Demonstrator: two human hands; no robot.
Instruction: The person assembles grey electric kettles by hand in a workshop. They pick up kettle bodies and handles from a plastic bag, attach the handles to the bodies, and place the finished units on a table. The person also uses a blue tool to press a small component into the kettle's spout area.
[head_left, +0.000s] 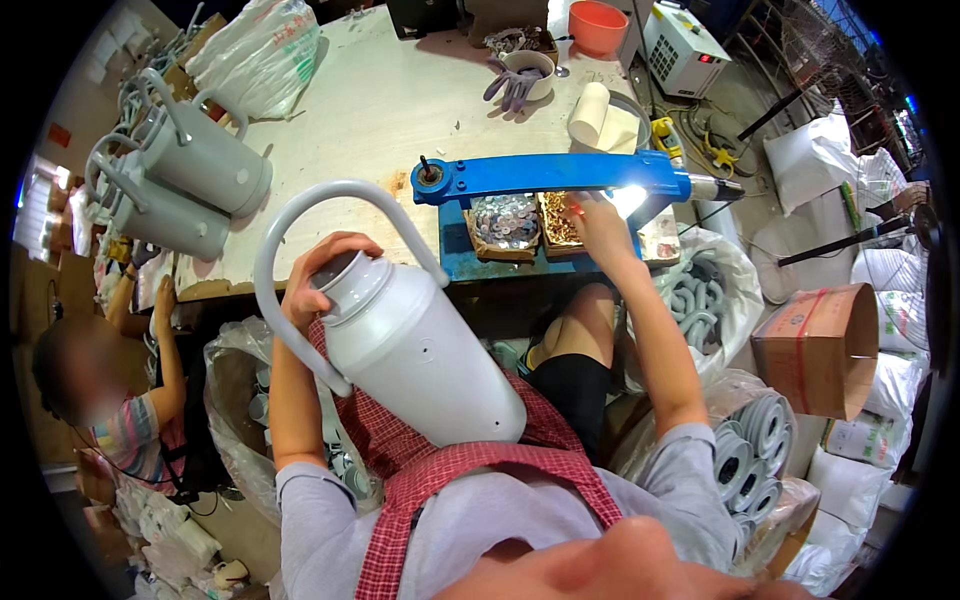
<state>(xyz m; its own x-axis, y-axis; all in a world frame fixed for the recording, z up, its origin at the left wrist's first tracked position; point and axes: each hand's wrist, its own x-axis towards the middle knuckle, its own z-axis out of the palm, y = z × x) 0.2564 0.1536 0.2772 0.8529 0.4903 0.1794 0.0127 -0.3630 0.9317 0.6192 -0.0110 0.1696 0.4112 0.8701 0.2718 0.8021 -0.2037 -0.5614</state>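
A light grey plastic jug or canister (415, 350) lies tilted across my lap, its open neck up and to the left. Small holes show in its side. My left hand (325, 275) is closed round the neck. A big curved grey handle (285, 225) arches over the neck. My right hand (598, 225) reaches into a small box of brass-coloured small metal parts (560, 222), fingers drawn together and partly hidden below the blue machine arm (540, 175). What they pinch, if anything, is too small to tell. Beside it sits a box of silvery washers (505, 222).
Two grey jugs (200, 160) stand at the table's left. A co-worker (120, 400) sits at far left. Bags of grey handles (700, 300) and round grey parts (750, 460) flank me on the right, near a cardboard box (818, 350). A glove hangs over a white bowl (530, 72).
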